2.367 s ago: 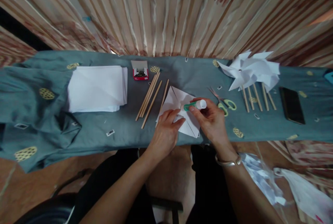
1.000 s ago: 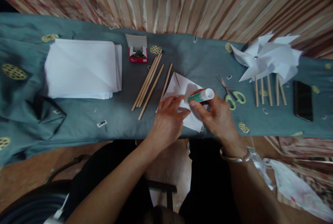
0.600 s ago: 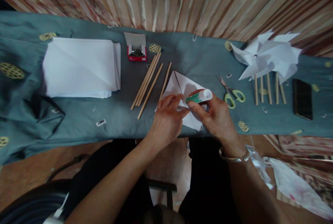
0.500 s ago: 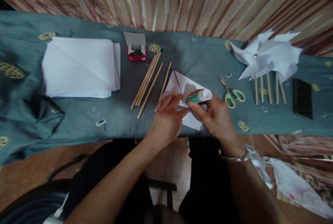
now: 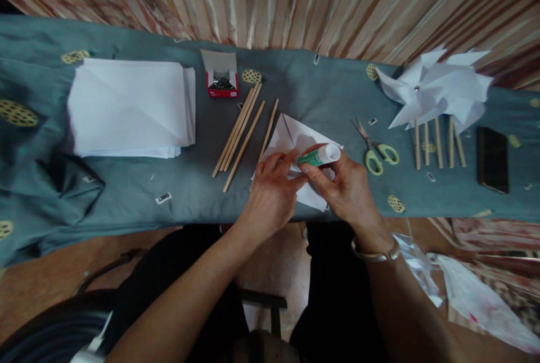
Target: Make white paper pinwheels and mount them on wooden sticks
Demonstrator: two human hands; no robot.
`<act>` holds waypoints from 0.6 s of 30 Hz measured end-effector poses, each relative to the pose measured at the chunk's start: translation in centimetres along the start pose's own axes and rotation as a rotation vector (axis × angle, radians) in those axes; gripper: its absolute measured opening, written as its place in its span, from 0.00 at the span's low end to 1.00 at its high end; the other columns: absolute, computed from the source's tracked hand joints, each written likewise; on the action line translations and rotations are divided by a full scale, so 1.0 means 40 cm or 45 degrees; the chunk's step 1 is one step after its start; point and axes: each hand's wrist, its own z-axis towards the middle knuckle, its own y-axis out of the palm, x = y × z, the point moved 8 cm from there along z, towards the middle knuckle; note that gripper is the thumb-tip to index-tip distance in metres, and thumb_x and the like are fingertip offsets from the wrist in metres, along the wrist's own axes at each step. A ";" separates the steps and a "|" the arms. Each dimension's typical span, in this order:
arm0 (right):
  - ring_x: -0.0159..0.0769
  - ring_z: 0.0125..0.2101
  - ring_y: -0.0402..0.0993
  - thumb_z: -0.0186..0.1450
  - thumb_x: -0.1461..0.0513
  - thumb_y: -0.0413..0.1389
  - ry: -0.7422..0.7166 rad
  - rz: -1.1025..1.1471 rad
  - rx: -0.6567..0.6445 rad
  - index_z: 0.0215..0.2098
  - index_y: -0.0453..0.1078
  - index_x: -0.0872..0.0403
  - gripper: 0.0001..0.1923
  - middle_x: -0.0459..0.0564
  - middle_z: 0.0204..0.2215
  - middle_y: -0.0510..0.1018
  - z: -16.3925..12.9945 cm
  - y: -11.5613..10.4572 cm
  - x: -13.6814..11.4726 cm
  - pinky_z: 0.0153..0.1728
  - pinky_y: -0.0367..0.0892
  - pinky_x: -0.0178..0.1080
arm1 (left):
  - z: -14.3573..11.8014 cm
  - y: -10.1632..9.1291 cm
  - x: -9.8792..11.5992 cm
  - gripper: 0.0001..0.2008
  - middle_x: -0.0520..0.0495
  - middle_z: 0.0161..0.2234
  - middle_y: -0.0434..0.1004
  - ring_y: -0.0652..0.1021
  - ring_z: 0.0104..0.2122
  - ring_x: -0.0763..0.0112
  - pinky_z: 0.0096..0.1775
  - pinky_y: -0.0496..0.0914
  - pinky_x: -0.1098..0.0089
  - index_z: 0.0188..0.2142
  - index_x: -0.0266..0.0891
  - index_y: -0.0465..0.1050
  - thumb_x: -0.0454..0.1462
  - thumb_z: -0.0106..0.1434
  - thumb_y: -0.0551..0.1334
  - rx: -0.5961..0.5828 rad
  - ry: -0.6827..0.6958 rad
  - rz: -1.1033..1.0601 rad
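Observation:
A white paper square (image 5: 312, 197) with slits cut in it lies at the table's front edge. My left hand (image 5: 272, 186) is closed on the paper near its middle, fingers bent and pressing down. My right hand (image 5: 348, 186) is wrapped round a green and white glue stick (image 5: 319, 156), tilted with its white end up and to the right. The lower end of the stick is close to the paper by my left fingertips; my fingers hide whether it touches. Scissors (image 5: 373, 149) with light green handles lie right of my right hand.
To the left lie several wooden sticks (image 5: 243, 137), an open red box (image 5: 221, 84) of small metal pins and a stack of white paper (image 5: 130, 110). Several finished paper pinwheels (image 5: 434, 90) on sticks and a black phone (image 5: 493, 160) lie at the right. A patterned green cloth (image 5: 139, 194) covers the table.
My right hand and the glue stick have shifted slightly to the left, towards my left fingers. My left hand stays in place on the paper.

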 end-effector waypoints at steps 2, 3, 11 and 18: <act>0.39 0.33 0.78 0.65 0.50 0.56 0.003 -0.008 0.001 0.42 0.71 0.52 0.16 0.49 0.35 0.81 0.001 0.002 0.000 0.35 0.71 0.40 | 0.000 -0.001 0.000 0.21 0.40 0.59 0.67 0.66 0.55 0.53 0.53 0.64 0.51 0.50 0.44 0.76 0.26 0.60 0.56 -0.007 -0.010 0.002; 0.39 0.33 0.78 0.65 0.50 0.56 0.004 -0.016 0.003 0.42 0.71 0.52 0.16 0.49 0.35 0.81 0.001 0.002 0.000 0.35 0.71 0.40 | 0.000 -0.001 0.000 0.22 0.40 0.59 0.67 0.66 0.55 0.53 0.53 0.65 0.51 0.50 0.44 0.75 0.26 0.60 0.56 -0.011 -0.013 0.004; 0.38 0.32 0.77 0.65 0.48 0.55 0.016 -0.047 0.026 0.42 0.71 0.52 0.17 0.49 0.34 0.81 0.004 0.001 -0.002 0.32 0.71 0.39 | 0.001 0.002 -0.002 0.22 0.40 0.60 0.66 0.65 0.56 0.52 0.53 0.65 0.50 0.50 0.44 0.76 0.26 0.59 0.57 -0.052 -0.024 -0.005; 0.40 0.33 0.78 0.65 0.48 0.56 0.028 -0.031 0.029 0.42 0.71 0.53 0.18 0.50 0.34 0.81 0.011 0.002 0.003 0.36 0.71 0.42 | 0.001 0.005 -0.005 0.22 0.40 0.61 0.64 0.65 0.56 0.51 0.53 0.64 0.50 0.50 0.44 0.76 0.26 0.59 0.56 -0.070 -0.036 -0.020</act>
